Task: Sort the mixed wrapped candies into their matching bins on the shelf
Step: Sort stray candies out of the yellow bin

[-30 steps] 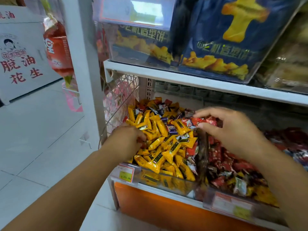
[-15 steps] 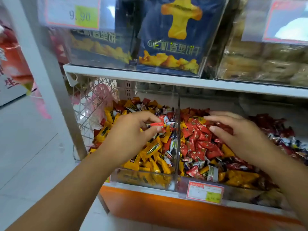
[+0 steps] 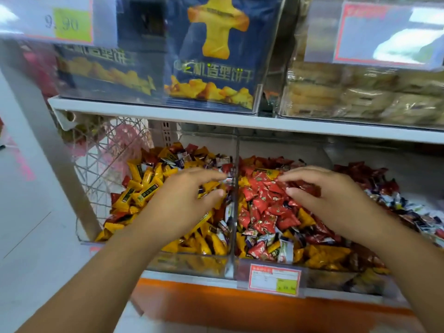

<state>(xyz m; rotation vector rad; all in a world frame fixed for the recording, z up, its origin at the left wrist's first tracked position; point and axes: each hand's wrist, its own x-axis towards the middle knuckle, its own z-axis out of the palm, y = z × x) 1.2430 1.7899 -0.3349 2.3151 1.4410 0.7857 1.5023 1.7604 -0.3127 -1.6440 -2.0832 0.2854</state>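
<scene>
Both hands are down in the candy bins, and neither one is clenched. The left hand (image 3: 182,203) has its fingers stretched out loose, and I can't see anything pinched in it. Right under its palm and off to its outer side are the yellow bar-shaped wrapped candies (image 3: 144,188). They're heaped in the clear plastic left bin (image 3: 192,263) with a few red and purple-white ones mixed in. Just past its fingertips stands the clear divider wall (image 3: 236,152).

The right hand (image 3: 336,200) is on the other side of that wall, fingers fairly straight and spread. It lies over the red triangular foil-wrapped candies (image 3: 262,200) in the clear plastic middle bin (image 3: 319,270). It looks released rather than gripping, though the dark wrappers under its fingers are blurry. Nearer the person than that hand, some yellow and white pieces sit among the red. Out past its wrist side is a heap of dark red and white-blue wrapped candies (image 3: 396,200).

Below the right hand, a red-bordered paper price tag (image 3: 274,278) hangs on the bin front. Above both hands runs a white shelf board (image 3: 216,121) carrying dark blue biscuit bags (image 3: 211,56).
</scene>
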